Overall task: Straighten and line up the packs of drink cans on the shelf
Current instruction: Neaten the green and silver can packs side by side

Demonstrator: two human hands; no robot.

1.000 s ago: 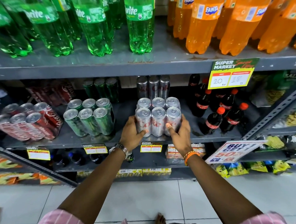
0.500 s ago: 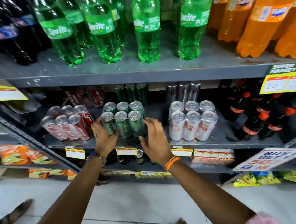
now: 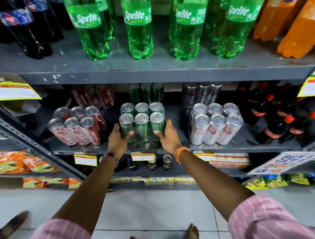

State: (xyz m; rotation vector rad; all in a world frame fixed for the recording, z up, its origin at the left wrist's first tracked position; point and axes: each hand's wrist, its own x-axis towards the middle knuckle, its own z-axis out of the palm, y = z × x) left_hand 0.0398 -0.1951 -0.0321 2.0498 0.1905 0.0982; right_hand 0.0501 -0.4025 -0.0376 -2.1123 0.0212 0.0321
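Observation:
Three shrink-wrapped six-packs of slim cans stand along the front of the grey middle shelf (image 3: pixel 243 146). The green pack (image 3: pixel 142 123) is in the middle, held from both sides: my left hand (image 3: pixel 119 139) grips its left front corner and my right hand (image 3: pixel 167 137) its right front corner. The red pack (image 3: pixel 78 128) stands to its left, leaning and turned at an angle. To the right, apart from my hands, is the silver pack (image 3: pixel 216 125). More red, green and silver cans stand in the dark behind each pack.
Small cola bottles (image 3: pixel 281 118) crowd the shelf's right end. Large green Sprite bottles (image 3: pixel 139 27), dark bottles and orange bottles fill the shelf above. Yellow price tags hang on shelf edges. A slanted metal brace (image 3: pixel 38 146) crosses at left. Snack bags lie lower down; tiled floor below.
My hands left the silver pack, moved left and took hold of the green pack. My view shifted left and closer to the shelf.

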